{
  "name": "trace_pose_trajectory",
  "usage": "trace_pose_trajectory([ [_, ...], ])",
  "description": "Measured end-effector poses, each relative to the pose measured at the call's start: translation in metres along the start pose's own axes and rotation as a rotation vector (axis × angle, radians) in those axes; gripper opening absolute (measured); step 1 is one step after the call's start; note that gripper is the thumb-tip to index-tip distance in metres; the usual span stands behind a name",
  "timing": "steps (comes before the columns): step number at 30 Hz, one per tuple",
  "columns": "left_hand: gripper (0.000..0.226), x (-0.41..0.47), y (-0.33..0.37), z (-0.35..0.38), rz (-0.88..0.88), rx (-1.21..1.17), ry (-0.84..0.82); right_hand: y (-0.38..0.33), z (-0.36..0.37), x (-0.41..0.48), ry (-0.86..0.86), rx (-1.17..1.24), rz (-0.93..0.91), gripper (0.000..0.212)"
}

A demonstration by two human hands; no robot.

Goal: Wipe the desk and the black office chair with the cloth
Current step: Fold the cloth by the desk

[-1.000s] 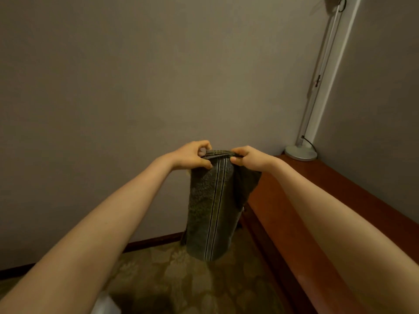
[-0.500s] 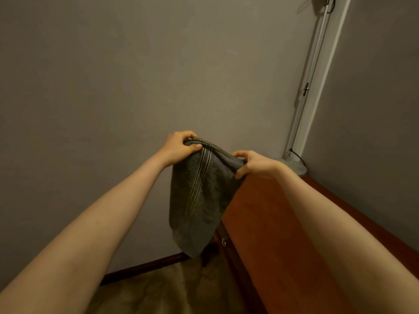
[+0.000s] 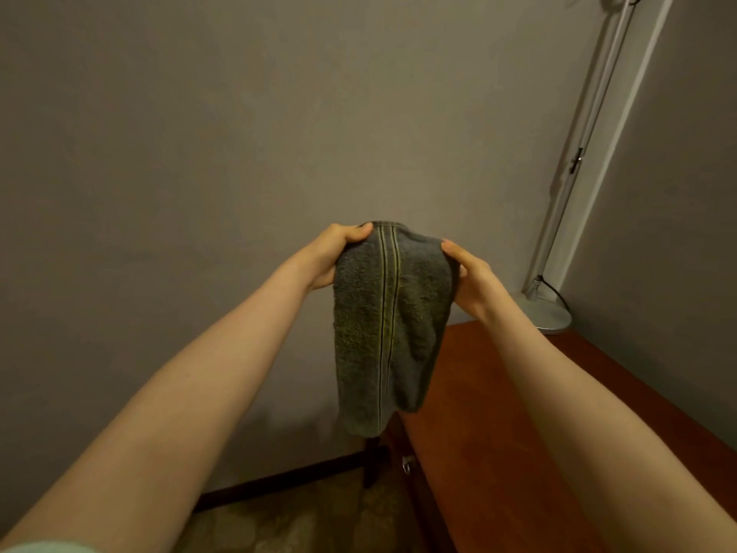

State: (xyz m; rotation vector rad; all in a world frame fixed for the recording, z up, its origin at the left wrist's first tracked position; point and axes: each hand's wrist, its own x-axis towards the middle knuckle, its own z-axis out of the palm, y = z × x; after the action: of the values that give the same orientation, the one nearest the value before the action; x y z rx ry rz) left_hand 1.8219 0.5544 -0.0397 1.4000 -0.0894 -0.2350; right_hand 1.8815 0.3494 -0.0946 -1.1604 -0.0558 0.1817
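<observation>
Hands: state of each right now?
Left hand: grips the top left corner of the grey striped terry cloth.
Right hand: grips its top right corner.

Worn on the head, aimed forward and a little downward along both outstretched forearms. Faces a grey wall almost squarely, spread from 9 through 1 o'clock. Sits close behind the forearms, entering at 7 and 5 o'clock. Keeps the left hand and right hand near centre, both gripping the cloth. Catches the desk at 4 o'clock, a lamp base at 3, patterned floor at 6.
</observation>
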Motion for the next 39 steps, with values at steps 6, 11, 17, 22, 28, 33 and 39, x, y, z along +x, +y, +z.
trace_pose_trajectory([
  [6, 0.035, 0.016, 0.034, 0.008, 0.024, 0.052, -0.002, 0.021, -0.014, 0.004, -0.281, 0.095, 0.070, 0.065],
  [11, 0.037, 0.025, 0.059, -0.008, 0.079, -0.016, 0.045, 0.075, -0.010, -0.001, -0.393, 0.086, 0.247, 0.080],
  [17, 0.034, 0.047, 0.050, -0.045, -0.032, -0.059, 0.292, 0.057, 0.021, -0.005, -0.382, 0.117, 0.162, 0.065],
  [22, 0.052, 0.054, 0.003, -0.077, -0.156, -0.345, 0.273, 0.036, 0.039, -0.009, -0.234, 0.191, 0.083, 0.017],
  [28, 0.094, 0.049, -0.087, -0.066, -0.226, -0.796, 0.140, 0.031, 0.046, -0.001, -0.138, 0.373, 0.019, 0.020],
  [33, 0.073, 0.048, -0.119, -0.039, -0.369, -0.827, 0.083, 0.037, 0.052, 0.006, -0.144, 0.482, -0.015, 0.032],
  [39, 0.086, 0.043, -0.097, -0.034, -0.318, -0.543, -0.023, 0.039, 0.048, 0.007, -0.091, 0.453, -0.037, 0.024],
])
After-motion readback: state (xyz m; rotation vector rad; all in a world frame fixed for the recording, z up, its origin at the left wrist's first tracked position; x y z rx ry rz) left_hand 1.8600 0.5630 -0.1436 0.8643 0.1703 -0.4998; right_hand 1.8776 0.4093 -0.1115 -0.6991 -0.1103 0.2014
